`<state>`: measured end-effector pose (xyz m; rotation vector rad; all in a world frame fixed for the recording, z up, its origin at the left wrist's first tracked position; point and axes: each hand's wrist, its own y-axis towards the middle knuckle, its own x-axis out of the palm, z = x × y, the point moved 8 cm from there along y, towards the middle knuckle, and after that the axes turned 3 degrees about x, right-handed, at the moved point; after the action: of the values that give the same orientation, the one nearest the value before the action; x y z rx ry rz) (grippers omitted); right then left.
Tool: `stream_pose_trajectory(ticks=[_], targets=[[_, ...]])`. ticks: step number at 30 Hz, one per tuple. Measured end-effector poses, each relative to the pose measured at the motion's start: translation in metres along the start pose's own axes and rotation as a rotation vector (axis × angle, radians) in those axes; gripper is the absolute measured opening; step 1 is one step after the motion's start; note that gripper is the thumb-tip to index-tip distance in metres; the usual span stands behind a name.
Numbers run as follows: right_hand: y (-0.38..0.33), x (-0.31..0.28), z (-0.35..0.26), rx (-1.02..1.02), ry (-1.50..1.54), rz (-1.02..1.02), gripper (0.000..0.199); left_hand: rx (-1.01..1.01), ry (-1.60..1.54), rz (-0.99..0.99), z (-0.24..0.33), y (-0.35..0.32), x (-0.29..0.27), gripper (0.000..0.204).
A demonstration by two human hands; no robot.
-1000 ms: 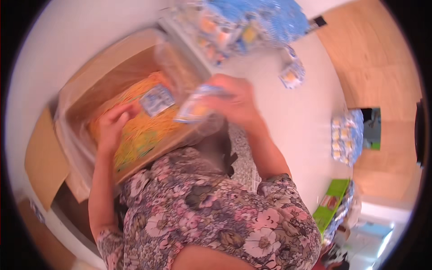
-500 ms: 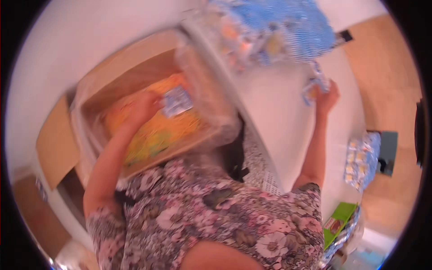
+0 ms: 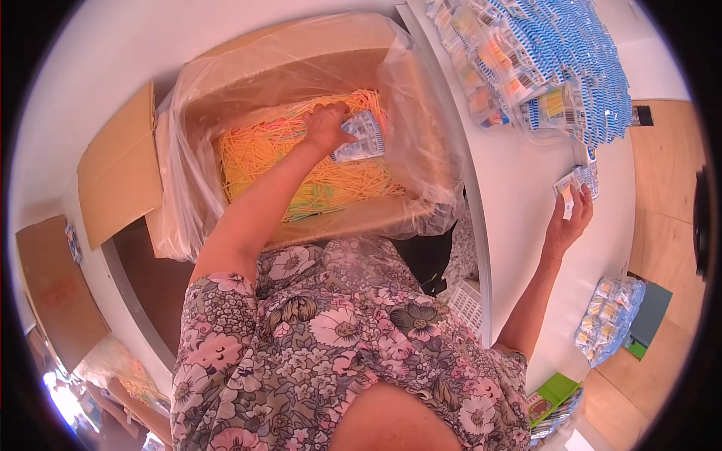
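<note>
My left hand is down in a plastic-lined carton, over a bed of thin orange, yellow, pink and green sticks. Its fingers are apart. By its thumb, a clear packet with blue-and-white print lies on the sticks. Over the white table at the right, my right hand has its thumb and fingers at the lower edge of a small clear packet. Another packet lies just beyond that one. A large heap of blue-edged packets rises at the far end.
The table edge runs between the carton and the white tabletop. A bundle of packets and a green box stand at the right. A carton flap sticks out at the left, with brown cardboard beyond.
The view has shifted, and the picture is sharper now. My left hand has moved slightly farther over the sticks beside the packet. My right hand has drawn nearer to me relative to the heap.
</note>
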<state>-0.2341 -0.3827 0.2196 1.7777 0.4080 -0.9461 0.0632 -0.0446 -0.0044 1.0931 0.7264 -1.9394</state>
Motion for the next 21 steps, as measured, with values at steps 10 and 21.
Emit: stream_pose_trajectory(ticks=[10,21], targets=[[0.013,-0.014,-0.121,-0.289,0.093,0.019,0.024,-0.185,-0.507,-0.135,-0.033,0.009,0.028,0.034],[0.005,-0.013,-0.179,-0.399,0.360,-0.059,0.020,0.202,0.006,0.111,0.014,-0.008,-0.018,0.017]])
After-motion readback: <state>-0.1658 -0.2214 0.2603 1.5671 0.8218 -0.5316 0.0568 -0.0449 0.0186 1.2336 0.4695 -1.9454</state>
